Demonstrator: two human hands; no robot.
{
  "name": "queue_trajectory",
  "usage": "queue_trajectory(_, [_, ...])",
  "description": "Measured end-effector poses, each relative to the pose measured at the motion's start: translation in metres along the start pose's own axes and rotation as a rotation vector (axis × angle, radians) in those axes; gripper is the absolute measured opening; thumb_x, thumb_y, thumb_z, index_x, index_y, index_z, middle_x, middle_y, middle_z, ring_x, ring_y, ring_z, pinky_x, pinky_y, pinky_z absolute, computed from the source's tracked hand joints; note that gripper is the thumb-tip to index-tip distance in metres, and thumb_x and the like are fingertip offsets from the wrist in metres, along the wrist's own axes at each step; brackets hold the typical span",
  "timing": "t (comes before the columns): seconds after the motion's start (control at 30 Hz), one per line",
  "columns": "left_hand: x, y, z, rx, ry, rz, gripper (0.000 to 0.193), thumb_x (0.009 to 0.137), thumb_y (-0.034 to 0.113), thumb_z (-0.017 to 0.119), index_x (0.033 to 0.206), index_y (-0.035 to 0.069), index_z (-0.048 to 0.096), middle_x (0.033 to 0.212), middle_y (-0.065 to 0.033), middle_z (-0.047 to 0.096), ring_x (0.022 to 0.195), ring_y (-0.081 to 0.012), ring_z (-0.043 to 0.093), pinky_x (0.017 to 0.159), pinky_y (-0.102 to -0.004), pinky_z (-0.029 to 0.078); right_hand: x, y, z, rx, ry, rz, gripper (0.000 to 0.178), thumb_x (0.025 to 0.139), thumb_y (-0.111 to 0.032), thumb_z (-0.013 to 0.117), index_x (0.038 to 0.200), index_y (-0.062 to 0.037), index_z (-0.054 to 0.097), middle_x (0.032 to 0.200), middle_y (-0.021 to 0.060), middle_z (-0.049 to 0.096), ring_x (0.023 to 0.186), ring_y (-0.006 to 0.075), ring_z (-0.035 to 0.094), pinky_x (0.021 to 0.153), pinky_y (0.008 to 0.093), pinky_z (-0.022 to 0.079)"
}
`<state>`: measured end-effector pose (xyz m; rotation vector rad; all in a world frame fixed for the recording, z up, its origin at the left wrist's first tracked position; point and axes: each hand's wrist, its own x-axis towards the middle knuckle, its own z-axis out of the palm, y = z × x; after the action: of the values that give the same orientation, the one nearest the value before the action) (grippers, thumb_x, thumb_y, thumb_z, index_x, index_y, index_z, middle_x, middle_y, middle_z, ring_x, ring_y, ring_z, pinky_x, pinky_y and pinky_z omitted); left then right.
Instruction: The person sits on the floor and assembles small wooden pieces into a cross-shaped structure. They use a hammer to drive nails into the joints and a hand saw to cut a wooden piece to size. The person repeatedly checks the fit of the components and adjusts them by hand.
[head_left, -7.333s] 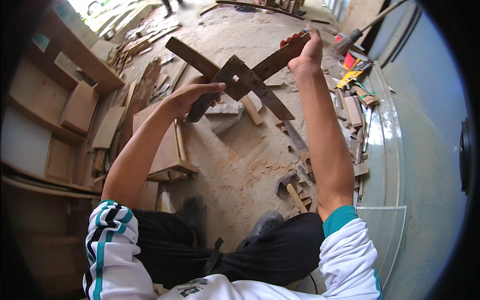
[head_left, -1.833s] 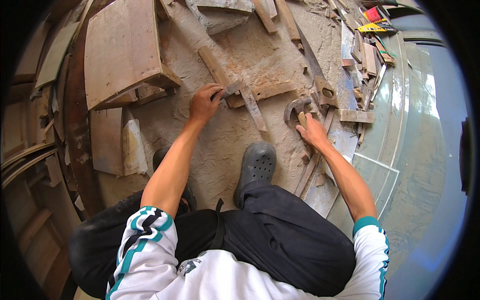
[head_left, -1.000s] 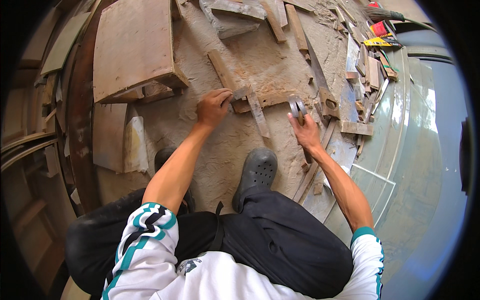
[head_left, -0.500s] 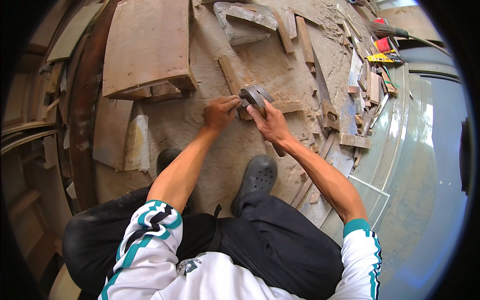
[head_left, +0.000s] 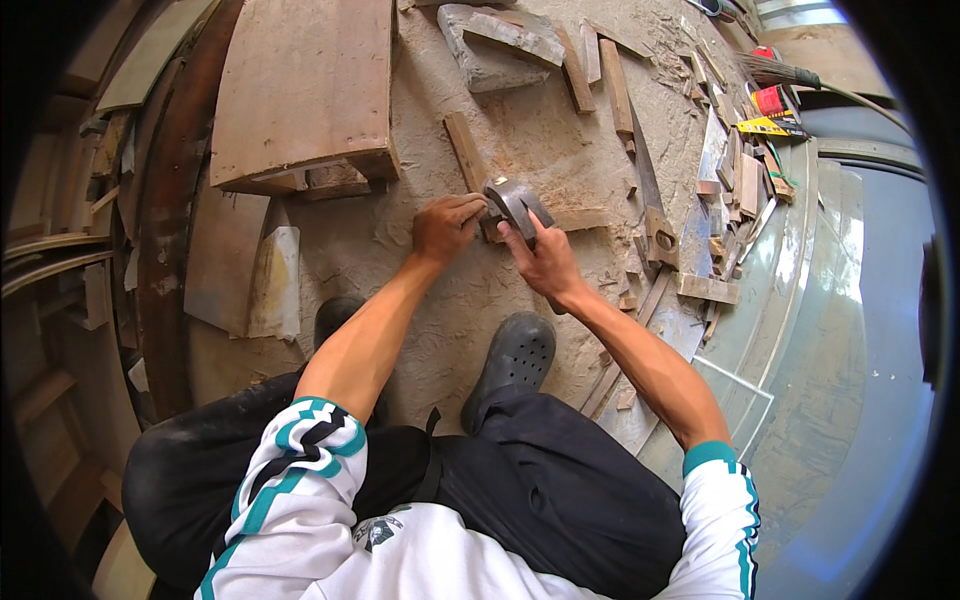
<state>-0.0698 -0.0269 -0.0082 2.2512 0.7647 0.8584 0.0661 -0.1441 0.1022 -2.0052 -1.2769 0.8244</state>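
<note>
My right hand (head_left: 548,262) is wrapped round a claw hammer (head_left: 514,204), its dark metal head up against my left fingertips. My left hand (head_left: 446,226) is closed in a pinch beside the hammer head; whatever sits between its fingers is too small to make out. Under both hands lie wooden strips: one strip (head_left: 464,150) points away from me, and another strip (head_left: 580,218) runs off to the right. The hands and hammer hide where these two strips meet.
A wooden box (head_left: 305,90) stands at the upper left. Beyond my hands lies a grey block (head_left: 490,70). A handsaw (head_left: 655,222) and wood offcuts (head_left: 708,287) litter the right, beside a yellow-black tool (head_left: 770,126). My clog (head_left: 515,350) is close below.
The hammer head has turned and shifted slightly, with my right hand still round the handle. My left hand keeps its pinch. The whole view has shifted a little.
</note>
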Motion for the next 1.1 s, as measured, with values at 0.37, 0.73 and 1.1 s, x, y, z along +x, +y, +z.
queue_trajectory(0.37, [-0.008, -0.017, 0.009, 0.063, -0.035, 0.026, 0.014, 0.083, 0.022, 0.073, 0.094, 0.015, 0.075, 0.101, -0.0013, 0.074, 0.09, -0.0215, 0.071, 0.077, -0.0375, 0.054, -0.001, 0.009, 0.009, -0.057, -0.057, -0.021, 0.024, 0.098, -0.024, 0.062, 0.107, -0.0014, 0.061, 0.071, 0.0215, 0.063, 0.061, 0.0324, 0.067, 0.054, 0.0413, 0.048])
queue_trajectory(0.73, [0.0, 0.0, 0.002, 0.011, -0.036, 0.016, 0.014, 0.083, 0.022, 0.072, 0.096, 0.016, 0.075, 0.101, 0.0, 0.074, 0.09, -0.0215, 0.07, 0.078, -0.0369, 0.054, 0.0, 0.011, 0.012, -0.061, 0.031, -0.018, 0.026, 0.1, -0.028, 0.057, 0.101, -0.0024, 0.062, 0.068, 0.0231, 0.061, 0.06, 0.0406, 0.064, 0.055, 0.0457, 0.048])
queue_trajectory(1.1, [-0.003, -0.003, 0.005, -0.003, -0.051, -0.004, 0.015, 0.083, 0.018, 0.071, 0.097, 0.015, 0.075, 0.102, -0.0007, 0.074, 0.09, -0.0221, 0.07, 0.076, -0.037, 0.055, -0.001, 0.015, 0.018, -0.088, 0.067, -0.008, 0.028, 0.098, -0.027, 0.06, 0.097, 0.0001, 0.06, 0.065, 0.0218, 0.061, 0.059, 0.0392, 0.064, 0.055, 0.0438, 0.049])
